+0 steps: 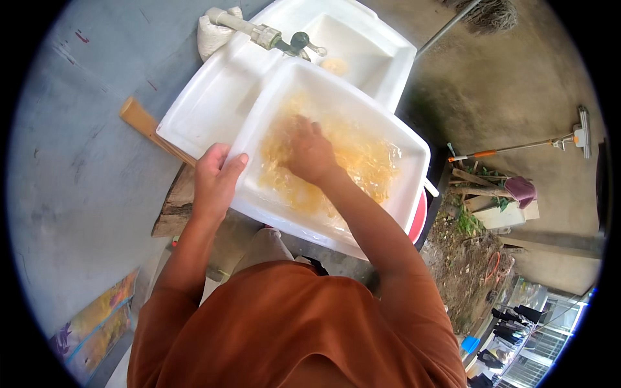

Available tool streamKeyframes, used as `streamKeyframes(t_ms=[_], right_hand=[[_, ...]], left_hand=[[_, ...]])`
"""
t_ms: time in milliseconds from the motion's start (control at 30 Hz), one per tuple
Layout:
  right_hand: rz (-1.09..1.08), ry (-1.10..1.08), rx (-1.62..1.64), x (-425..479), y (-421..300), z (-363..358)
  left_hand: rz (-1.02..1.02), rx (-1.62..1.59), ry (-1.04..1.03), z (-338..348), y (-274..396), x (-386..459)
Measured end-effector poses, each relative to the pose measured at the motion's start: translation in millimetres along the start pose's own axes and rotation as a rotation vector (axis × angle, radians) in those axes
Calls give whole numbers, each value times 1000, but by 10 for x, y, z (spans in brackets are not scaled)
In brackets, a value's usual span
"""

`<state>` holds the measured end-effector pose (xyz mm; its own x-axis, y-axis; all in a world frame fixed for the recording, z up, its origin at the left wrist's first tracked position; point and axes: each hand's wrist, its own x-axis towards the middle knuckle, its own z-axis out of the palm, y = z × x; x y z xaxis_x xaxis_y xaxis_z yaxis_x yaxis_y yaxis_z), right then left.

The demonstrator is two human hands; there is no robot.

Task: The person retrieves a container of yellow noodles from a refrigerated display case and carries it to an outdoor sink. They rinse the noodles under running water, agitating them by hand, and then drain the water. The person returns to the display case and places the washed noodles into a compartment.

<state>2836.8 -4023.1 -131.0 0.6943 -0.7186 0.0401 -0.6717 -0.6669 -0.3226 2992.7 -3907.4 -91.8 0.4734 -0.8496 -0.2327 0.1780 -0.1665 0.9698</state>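
Observation:
A white plastic basin (410,160) rests tilted over the front of a white sink (208,111). Water and yellowish, semi-transparent strips or shreds (359,165) cover its floor; what they are I cannot tell. My left hand (218,177) grips the basin's left rim, thumb on top and fingers outside. Inside the basin, my right hand (310,150) reaches into the wet yellow mass, its fingertips partly blurred and hidden by water. Whether those fingers have closed on any of it is unclear.
A tap (296,44) on a grey pipe projects over the sink, behind the basin. A wooden board (145,123) sticks out at left above a log (174,203). Part of a red tub (418,218) shows below the basin's right side. A mop (485,14) leans farther back.

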Motion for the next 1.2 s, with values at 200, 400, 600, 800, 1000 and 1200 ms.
streamKeyframes(t_ms=[200, 400, 600, 800, 1000, 1200], right_hand=[[65, -208, 174, -300, 357, -339], [199, -10, -46, -901, 439, -348], [290, -366, 169, -523, 303, -415], [334, -150, 61, -935, 427, -756], [479, -326, 169, -1063, 263, -364], [362, -428, 149, -628, 298, -722]], left_hand=[[-22, -31, -24, -38, 3, -24], [1, -69, -53, -14, -6, -13], [-14, -90, -72, -15, 43, -15], [-12, -78, -67, -71, -5, -16], [0, -104, -71, -25, -15, 3], [-13, -88, -73, -63, -23, 2]])
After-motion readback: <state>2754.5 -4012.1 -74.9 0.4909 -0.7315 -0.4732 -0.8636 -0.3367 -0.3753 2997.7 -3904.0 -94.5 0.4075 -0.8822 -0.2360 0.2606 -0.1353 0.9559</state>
